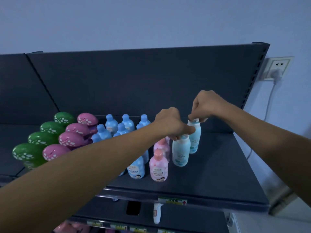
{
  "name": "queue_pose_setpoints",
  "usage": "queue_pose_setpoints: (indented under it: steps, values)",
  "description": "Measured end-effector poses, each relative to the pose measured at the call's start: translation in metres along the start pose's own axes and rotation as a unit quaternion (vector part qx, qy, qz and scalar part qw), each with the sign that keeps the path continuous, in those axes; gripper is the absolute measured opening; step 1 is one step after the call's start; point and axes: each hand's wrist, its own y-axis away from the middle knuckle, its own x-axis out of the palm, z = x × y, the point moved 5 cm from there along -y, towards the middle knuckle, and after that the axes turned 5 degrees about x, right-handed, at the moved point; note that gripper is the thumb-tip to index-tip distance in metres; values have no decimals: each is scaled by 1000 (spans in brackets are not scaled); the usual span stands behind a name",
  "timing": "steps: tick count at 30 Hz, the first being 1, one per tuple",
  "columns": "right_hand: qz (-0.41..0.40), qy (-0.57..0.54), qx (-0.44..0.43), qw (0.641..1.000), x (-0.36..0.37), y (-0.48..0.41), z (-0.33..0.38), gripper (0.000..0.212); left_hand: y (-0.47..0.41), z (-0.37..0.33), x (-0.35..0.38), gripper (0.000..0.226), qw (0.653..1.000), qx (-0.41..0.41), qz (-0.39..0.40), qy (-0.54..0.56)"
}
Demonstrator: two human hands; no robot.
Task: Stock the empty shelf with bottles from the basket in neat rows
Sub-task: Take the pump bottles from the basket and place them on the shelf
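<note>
Hands are pinching two upright bottles' caps on the shelf.
Left of the front pink bottle, the left forearm is partly hiding blue bottles. Just right of it, the left hand is gripping the nearer pale-blue bottle, and the right hand the farther pale-blue bottle, both cap-up.

A plain pale wall fills the top of the view and runs down the right side, everything tinted a dim, bluish light. Against it stands a dark grey metal shelving unit with a flat back panel, a slotted upright along its right edge and a second panel joining at the left. On the wall just right of the upright a white socket holds a white plug, whose cable hangs down.
</note>
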Motion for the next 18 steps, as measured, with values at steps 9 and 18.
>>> queue_pose_setpoints:
  steps: [9,18]
  values:
    - [-18,3,-16,1000,10,-46,-4,15,-37,2,2,41,990,-12,-95,-99]
    - [1,4,-21,1000,19,-79,0,19,-62,10,4,41,992,-20,-90,-87]
